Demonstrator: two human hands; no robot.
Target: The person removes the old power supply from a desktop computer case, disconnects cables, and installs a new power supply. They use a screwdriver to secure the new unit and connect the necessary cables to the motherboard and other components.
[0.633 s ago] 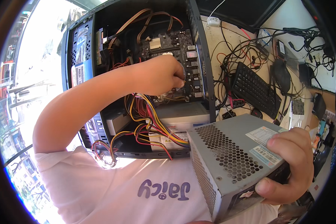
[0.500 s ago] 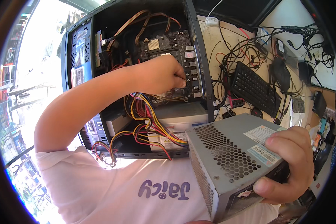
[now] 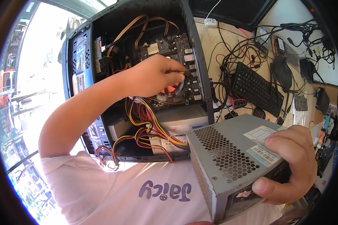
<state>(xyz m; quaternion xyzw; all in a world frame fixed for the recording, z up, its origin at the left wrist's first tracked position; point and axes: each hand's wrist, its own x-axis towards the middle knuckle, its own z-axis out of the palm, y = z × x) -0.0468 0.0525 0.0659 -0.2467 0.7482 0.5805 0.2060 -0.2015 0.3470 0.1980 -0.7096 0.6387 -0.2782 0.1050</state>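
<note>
My left hand (image 3: 157,77) reaches into an open black computer case (image 3: 199,56), pinched on a small wire connector (image 3: 186,73) at the right side of the motherboard (image 3: 178,47), just above a red-centred cooling fan (image 3: 171,90). The hand hides part of the board and fan. My right hand (image 3: 293,161) grips a grey metal power supply (image 3: 229,135) with honeycomb vents and stickers, tilted beside the case's lower right corner. A yellow, red and black cable bundle (image 3: 150,122) runs from that power supply into the case, across another silver boxy unit (image 3: 187,118) in its bottom.
Right of the case, a cluttered desk holds a black keyboard (image 3: 255,90), a mouse (image 3: 259,112), tangled cables (image 3: 308,35), a white plug (image 3: 211,23) and a dark screen (image 3: 236,11). My light shirt (image 3: 120,187) fills the bottom; a bright glass surface (image 3: 30,75) lies left.
My left hand has shifted slightly up, its fingertips now higher on the board with wires showing between them, and more of the red fan is uncovered. My right hand still holds the power supply.
</note>
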